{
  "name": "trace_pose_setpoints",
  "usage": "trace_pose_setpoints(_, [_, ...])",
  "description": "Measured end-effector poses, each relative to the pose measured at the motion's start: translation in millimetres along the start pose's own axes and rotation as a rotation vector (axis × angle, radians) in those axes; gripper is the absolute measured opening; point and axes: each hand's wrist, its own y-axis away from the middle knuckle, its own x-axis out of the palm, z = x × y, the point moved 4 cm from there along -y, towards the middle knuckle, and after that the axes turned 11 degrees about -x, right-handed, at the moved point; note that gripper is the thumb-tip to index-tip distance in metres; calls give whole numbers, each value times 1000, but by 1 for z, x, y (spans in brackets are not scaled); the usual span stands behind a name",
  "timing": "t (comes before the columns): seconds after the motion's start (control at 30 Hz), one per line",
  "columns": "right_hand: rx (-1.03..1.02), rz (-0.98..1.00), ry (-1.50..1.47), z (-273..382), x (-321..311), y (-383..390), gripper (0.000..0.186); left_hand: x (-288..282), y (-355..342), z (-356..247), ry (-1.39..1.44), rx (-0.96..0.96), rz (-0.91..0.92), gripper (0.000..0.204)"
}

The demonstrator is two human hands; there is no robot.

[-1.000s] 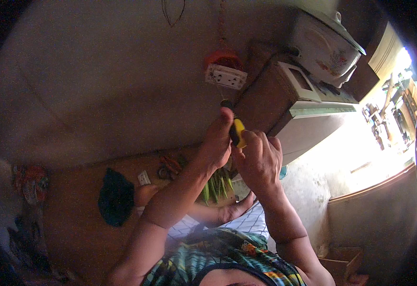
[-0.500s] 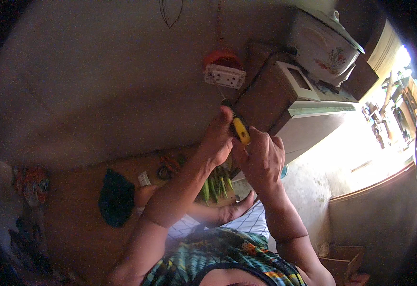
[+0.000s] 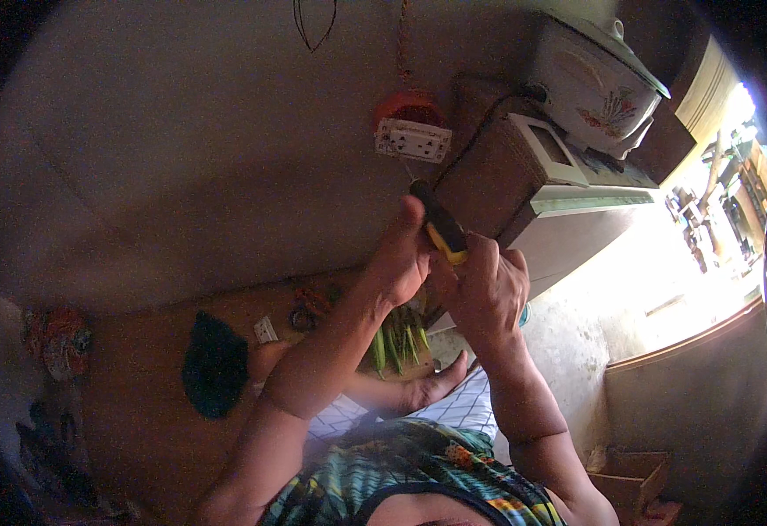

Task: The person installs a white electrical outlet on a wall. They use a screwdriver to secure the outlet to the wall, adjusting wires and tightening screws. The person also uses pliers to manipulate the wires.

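Observation:
A screwdriver with a black and yellow handle is held between my two hands. My left hand is closed about the handle, its thumb raised along the side and its other fingers mostly hidden. At the handle's rear end, my right hand grips with bent fingers. The thin shaft points up at the lower edge of a white socket outlet; I cannot tell whether its tip sits in a screw. Behind the outlet is an orange-red box on the wall.
Right of the outlet stands a brown cabinet bearing a white flowered pot with a lid. Below my arms are green pods or leaves, a dark green cloth and a small white plate. A wooden box sits at lower right.
The screwdriver handle has turned about its length: more black faces up where yellow showed before. My right hand has shifted slightly right; my left hand stays nearly in place.

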Motion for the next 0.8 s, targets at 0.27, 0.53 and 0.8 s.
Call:
trace_pose_setpoints(0.27, [-51,-21,79,5,-14,-11,41,-10,6,-12,-193,65,53,52])
trace_pose_setpoints(0.53, [117,207,59,-6,0,4,44,0,2,-4,36,45,-37,46])
trace_pose_setpoints(0.8, [-46,45,9,4,-11,-6,46,-14,-1,-7,-281,71,-101,50])
